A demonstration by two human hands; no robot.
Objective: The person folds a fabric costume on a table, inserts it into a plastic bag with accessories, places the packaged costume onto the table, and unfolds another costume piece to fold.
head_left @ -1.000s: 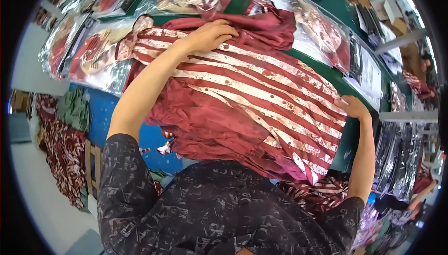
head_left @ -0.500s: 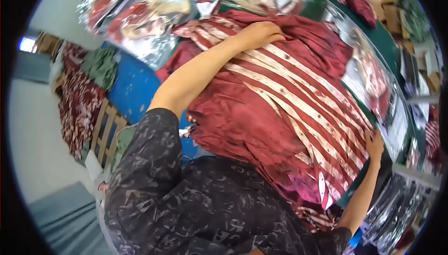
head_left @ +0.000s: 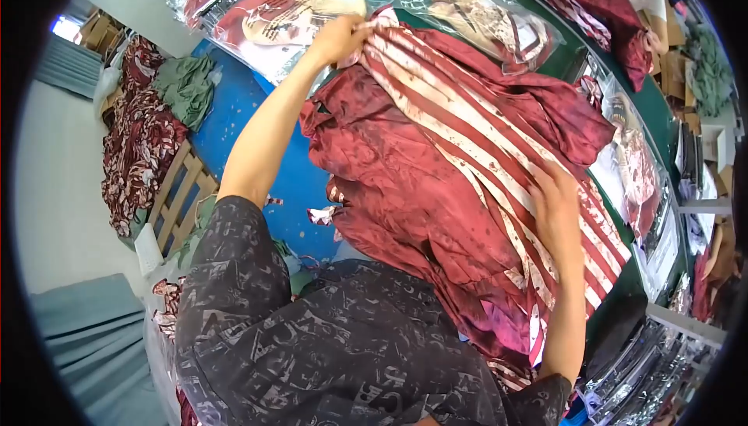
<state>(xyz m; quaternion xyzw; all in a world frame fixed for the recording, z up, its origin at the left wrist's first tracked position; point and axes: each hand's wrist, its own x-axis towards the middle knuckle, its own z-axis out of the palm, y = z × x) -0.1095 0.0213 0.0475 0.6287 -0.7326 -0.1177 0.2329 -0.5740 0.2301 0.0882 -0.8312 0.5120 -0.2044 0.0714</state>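
Garment [head_left: 436,184]: creased, on green table [head_left: 661,110] | my left hand [head_left: 339,38]: gripping its narrow end | my right hand [head_left: 557,200]: open on stripes | step: seemingly straightening | next move: calls for steady left grip

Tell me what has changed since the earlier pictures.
The left hand moved from the upper stripes to the narrow left end of the red-and-white striped cloth garment, taking hold there. The right hand let go of the right edge and moved inward onto the stripes. The garment stays spread out, clear plastic packages beyond it.
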